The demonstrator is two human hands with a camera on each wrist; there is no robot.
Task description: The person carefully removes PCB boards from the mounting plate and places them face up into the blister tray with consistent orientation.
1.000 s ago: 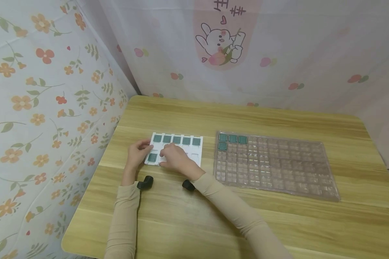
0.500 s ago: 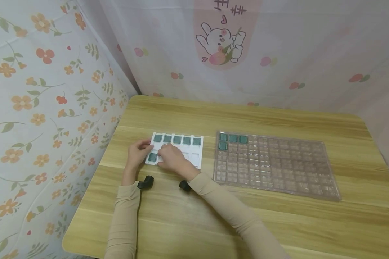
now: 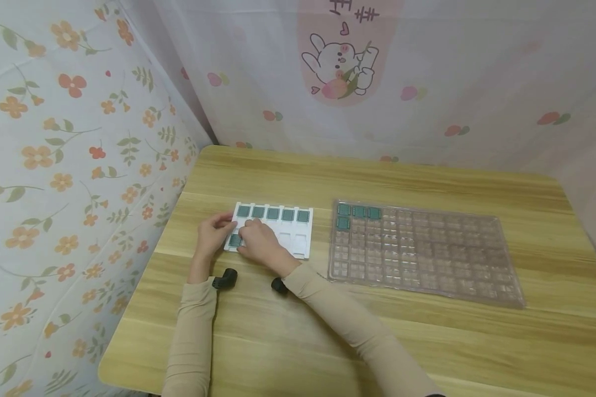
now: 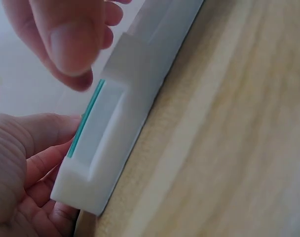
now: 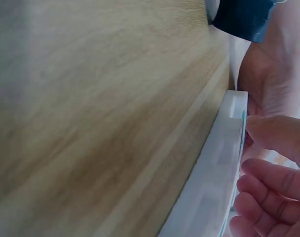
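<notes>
A white tray lies on the left part of the table, with a row of green chips along its far side. One more green chip sits in its front left slot; from the side it is a thin green edge. My left hand grips the tray's left end, thumb at the rim and fingers curled beside it. Over the tray's front half is my right hand, fingers loosely bent beside that chip. In the left wrist view its thumb and finger hover just above the chip, with nothing visible between them.
To the right lies a clear plastic tray with many small pockets; several green chips fill its far left corner. Black wrist cameras sit on both wrists. Patterned curtains border the table at the back and left.
My right hand has shifted a little left across the white tray, toward the front left chip. The left hand has kept its grip on the tray's end.
</notes>
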